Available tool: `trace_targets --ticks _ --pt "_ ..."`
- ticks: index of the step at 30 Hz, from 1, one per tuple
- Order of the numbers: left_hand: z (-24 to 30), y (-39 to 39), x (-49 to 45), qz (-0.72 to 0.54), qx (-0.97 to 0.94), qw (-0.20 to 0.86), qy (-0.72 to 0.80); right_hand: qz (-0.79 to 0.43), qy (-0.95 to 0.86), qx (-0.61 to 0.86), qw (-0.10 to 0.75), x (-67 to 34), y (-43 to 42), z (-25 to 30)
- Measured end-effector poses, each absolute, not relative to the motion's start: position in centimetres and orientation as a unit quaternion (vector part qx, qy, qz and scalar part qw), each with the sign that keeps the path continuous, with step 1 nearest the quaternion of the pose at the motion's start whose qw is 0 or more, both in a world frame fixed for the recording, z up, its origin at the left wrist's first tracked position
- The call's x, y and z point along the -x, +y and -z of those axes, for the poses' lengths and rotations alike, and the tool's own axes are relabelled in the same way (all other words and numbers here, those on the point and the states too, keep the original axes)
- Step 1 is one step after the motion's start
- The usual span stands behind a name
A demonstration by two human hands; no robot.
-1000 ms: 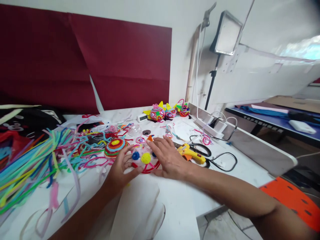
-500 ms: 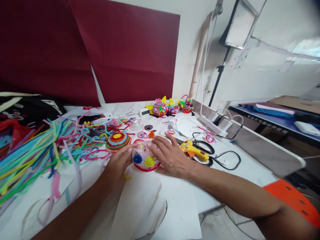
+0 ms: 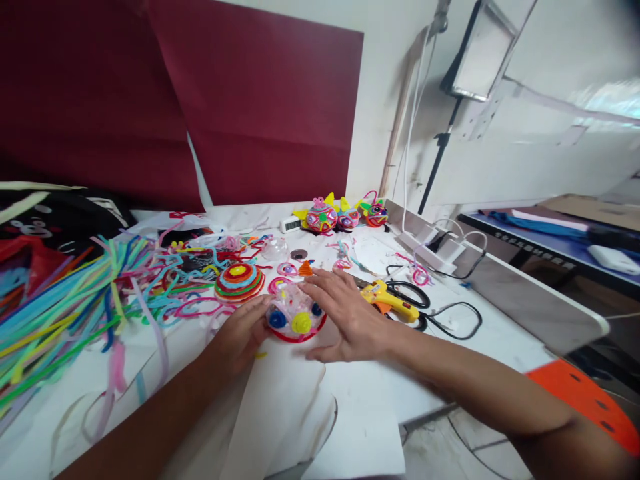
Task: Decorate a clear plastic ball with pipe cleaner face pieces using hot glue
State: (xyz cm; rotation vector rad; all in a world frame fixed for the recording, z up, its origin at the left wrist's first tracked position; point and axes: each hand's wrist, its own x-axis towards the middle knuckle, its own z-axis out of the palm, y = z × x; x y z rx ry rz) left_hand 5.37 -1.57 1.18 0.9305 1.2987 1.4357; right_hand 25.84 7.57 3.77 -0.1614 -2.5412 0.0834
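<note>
A clear plastic dome (image 3: 294,298) sits on the white paper, set with blue and yellow coiled pipe cleaners and rimmed in red. Against its left side, my left hand (image 3: 244,335) grips it with the fingers curled. My right hand (image 3: 347,313) is spread by its right side, thumb apart, fingertips over or touching the upper edge; contact is hard to tell. Just behind lie pink coils (image 3: 287,269) and a small orange piece (image 3: 305,269). A half ball wound in striped pipe cleaners (image 3: 239,283) stands left of the dome.
Loose pipe cleaners (image 3: 65,313) heap on the left. A yellow glue gun (image 3: 390,300) and black-handled scissors (image 3: 415,293) lie right of my right hand, with a cord looping by. Several finished fish-like balls (image 3: 321,217) stand at the back near a power strip (image 3: 435,250).
My right hand has opened and drawn slightly right, off the dome's side, uncovering a second blue coil. My left hand stays at the dome's left. The view has shifted slightly.
</note>
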Motion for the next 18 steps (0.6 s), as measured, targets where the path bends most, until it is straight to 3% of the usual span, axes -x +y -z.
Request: trace_targets --ticks 5,18 --pt "-1.2 -1.6 -5.5 -0.610 -0.347 0.495 0.511 -0.099 -0.947 0.058 0.300 -25.0 7.4 -5.9" --pt "-1.3 -1.4 -5.7 -0.645 -0.314 0.530 0.451 0.109 -0.974 0.086 0.181 -22.2 7.0 -8.0"
